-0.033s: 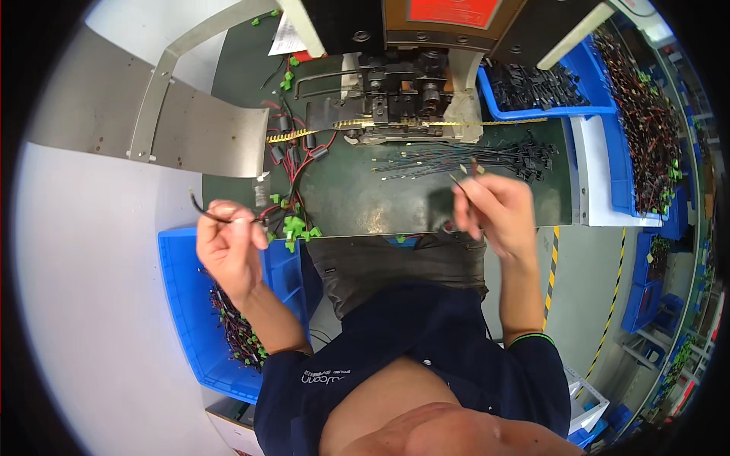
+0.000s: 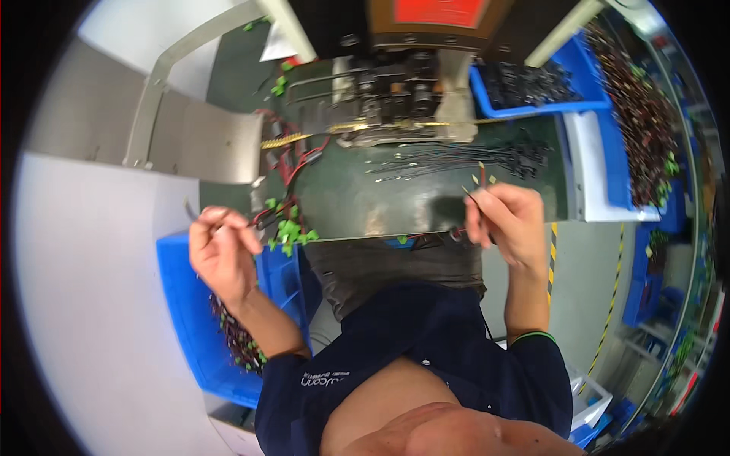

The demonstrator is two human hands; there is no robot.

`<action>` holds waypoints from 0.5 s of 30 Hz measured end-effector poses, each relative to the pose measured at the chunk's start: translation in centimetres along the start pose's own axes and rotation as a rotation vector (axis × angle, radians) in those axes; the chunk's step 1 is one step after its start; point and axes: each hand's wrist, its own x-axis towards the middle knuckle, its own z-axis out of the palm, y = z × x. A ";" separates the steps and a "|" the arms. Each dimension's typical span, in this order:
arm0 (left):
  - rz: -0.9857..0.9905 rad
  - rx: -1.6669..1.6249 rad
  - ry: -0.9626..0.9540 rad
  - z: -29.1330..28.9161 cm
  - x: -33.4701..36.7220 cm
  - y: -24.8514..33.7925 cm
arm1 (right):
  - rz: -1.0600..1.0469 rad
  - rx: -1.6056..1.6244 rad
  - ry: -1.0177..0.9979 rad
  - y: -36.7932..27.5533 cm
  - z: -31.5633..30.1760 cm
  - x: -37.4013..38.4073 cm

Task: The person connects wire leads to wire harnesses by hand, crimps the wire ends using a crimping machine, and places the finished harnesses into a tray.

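Okay, right hand (image 2: 514, 219) pinching thin wires (image 2: 483, 176), splayed, pale-tipped; left hand (image 2: 222, 251) pinching a short dark wire (image 2: 190, 208), end blurred.

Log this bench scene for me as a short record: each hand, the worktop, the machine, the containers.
Left hand: pinching a dark wire, blurred
Right hand: pinching wires, tips pointing up toward the machine
Worktop: green bench, with a spread of dark wires and, at left, green connectors
Machine: dark metal, at the back
Back right: blue tray of black parts
Lower left: blue bin holding red and dark wiring
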 end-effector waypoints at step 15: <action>0.164 -0.130 -0.353 1.5 4.1 1.3 | -0.610 -1.666 0.621 -34.5 -24.7 -3.5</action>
